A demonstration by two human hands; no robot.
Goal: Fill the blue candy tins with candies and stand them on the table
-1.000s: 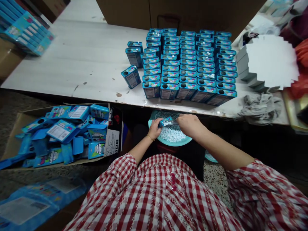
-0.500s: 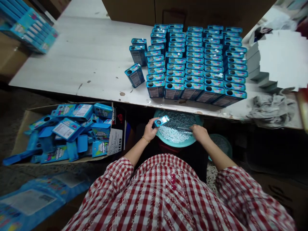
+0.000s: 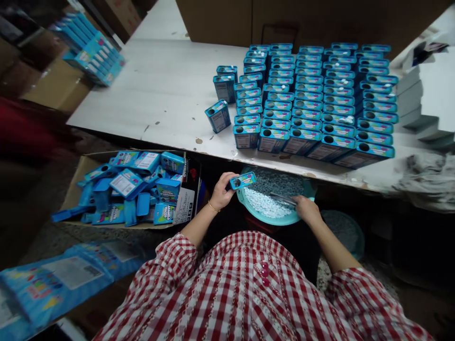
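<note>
My left hand [image 3: 221, 190] is closed around a small blue candy box [image 3: 243, 180], its printed top with a round dark hole facing up. The box is over the left rim of a turquoise basin [image 3: 269, 220]. White candies [image 3: 265, 201] fill the lit front part of the basin; the back lies in shadow. At the basin's right side, my right hand [image 3: 306, 208] grips a slim greyish tool [image 3: 283, 198], whose far end reaches over the candies. Its exact kind is hard to make out.
Rows of upright blue boxes [image 3: 305, 104] stand on the white table [image 3: 159, 85], with a few apart at their left. An open carton [image 3: 76, 189] of loose blue boxes sits at the left. Another basin [image 3: 346, 232] is on the right, and blue printed bags [image 3: 64, 284] lie lower left.
The whole view has shifted, with the scene now further right. The box's top has lost its bright white glare and shows its print. The grey tool now angles up to the left.
</note>
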